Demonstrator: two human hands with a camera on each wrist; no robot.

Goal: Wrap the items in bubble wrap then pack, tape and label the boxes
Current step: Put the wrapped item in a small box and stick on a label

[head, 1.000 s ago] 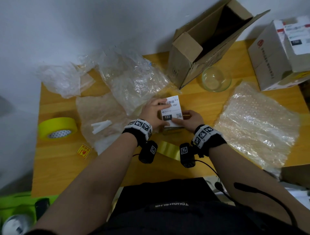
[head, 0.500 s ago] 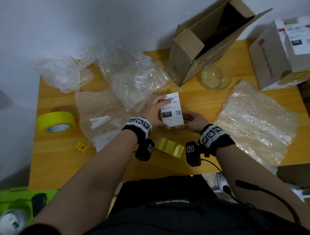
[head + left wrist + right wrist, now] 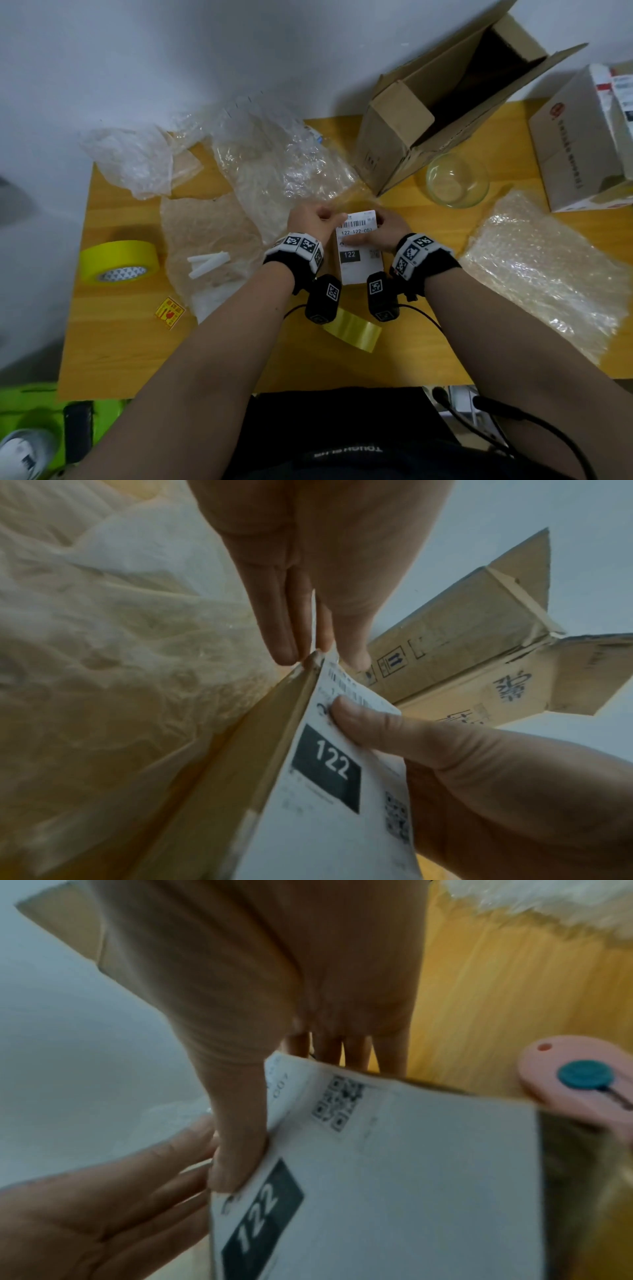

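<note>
A small cardboard box (image 3: 358,270) with a white "122" label (image 3: 329,785) is held over the table's middle, between both hands. My right hand (image 3: 390,228) grips its far right part, thumb (image 3: 236,1164) pressed on the label and fingers behind the box. My left hand (image 3: 317,219) pinches the far left corner between nearly straight fingers (image 3: 284,631) and thumb. A bubble wrap sheet (image 3: 548,267) lies to the right, and crumpled wrap (image 3: 284,164) to the far left.
A large open carton (image 3: 411,137) lies tipped at the back, with a glass bowl (image 3: 457,180) beside it. A white box (image 3: 582,144) sits far right. A yellow tape roll (image 3: 120,262), clear tape roll (image 3: 352,330), fragile sticker (image 3: 169,311) and pink cutter (image 3: 582,1077) lie on the table (image 3: 113,359).
Both hands have slid from the box's near sides to its far end. The box has tipped so its label faces up towards me.
</note>
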